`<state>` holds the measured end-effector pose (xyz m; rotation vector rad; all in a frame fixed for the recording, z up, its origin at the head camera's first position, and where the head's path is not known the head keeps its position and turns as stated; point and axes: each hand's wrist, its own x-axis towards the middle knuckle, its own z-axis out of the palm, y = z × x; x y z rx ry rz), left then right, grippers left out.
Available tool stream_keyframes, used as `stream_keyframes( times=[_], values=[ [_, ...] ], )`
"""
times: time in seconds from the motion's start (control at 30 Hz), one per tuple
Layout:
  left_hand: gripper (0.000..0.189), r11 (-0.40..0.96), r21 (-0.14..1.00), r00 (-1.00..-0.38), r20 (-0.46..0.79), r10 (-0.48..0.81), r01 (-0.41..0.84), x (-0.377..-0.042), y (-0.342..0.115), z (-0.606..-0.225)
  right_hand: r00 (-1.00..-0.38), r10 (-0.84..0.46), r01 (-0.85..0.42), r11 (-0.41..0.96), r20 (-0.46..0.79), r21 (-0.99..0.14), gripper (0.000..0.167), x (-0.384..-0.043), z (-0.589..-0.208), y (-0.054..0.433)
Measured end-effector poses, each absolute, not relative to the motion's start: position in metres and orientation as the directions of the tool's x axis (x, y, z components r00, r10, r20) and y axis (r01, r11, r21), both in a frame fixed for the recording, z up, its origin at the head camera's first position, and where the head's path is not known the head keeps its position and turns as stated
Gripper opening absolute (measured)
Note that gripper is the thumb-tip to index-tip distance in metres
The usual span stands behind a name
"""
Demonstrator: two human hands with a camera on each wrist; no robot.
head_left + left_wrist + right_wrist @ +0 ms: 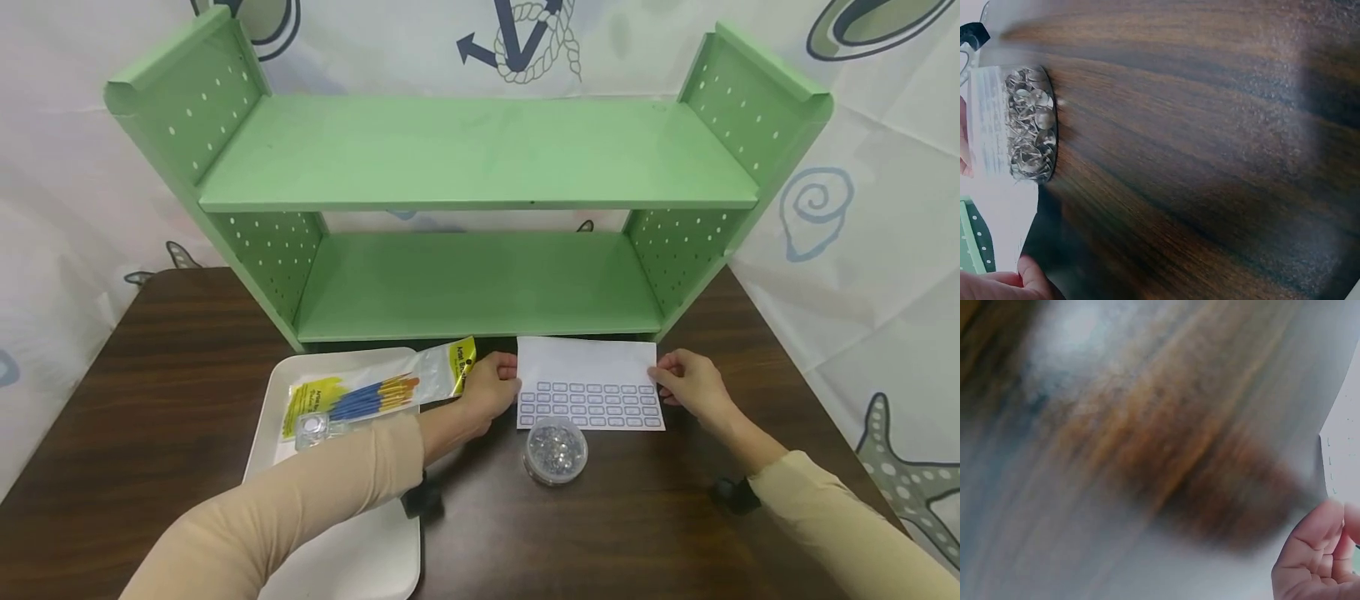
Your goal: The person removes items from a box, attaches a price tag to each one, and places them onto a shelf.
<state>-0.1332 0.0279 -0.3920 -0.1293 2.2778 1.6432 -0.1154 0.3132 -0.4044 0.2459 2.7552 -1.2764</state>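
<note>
Beige sleeves (315,483) lead to the left hand (489,387) and right hand (693,386), pinched tight on opposite edges of a printed sheet (588,360) held between them. Nearer, between the hands, sits a clear tub of tacks (556,451); left of the left hand, a paintbrush packet (431,377) lies across a white tray (352,558).

The head view looks forward and down from above; both wrist views, much nearer, also catch the paper sheet (585,362).

pale glare and blur smear the right wrist view's tabletop (1166,456).
</note>
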Motion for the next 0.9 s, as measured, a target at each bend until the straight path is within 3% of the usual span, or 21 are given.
stream_keyframes(
  times=[0.33, 0.7, 0.9],
  values=[
    [0.028, 0.289, 0.935, -0.964, -0.243, 0.111, -0.203, -0.125, 0.026, -0.385, -0.99, 0.078, 0.14, 0.574, -0.116, -0.807, 0.022, -0.112, -0.393, 0.316],
    [0.011, 0.323, 0.944, -0.978, -0.125, 0.165, -0.066, -0.119, 0.017, -0.378, -0.997, 0.061, 0.071, 0.522, -0.046, -0.85, 0.02, -0.111, -0.387, 0.316],
    [0.018, 0.302, 0.951, -0.971, -0.126, 0.203, -0.06, -0.119, 0.015, -0.376, -0.997, 0.068, 0.062, 0.508, -0.032, -0.859, 0.019, -0.111, -0.385, 0.314]
  ],
)
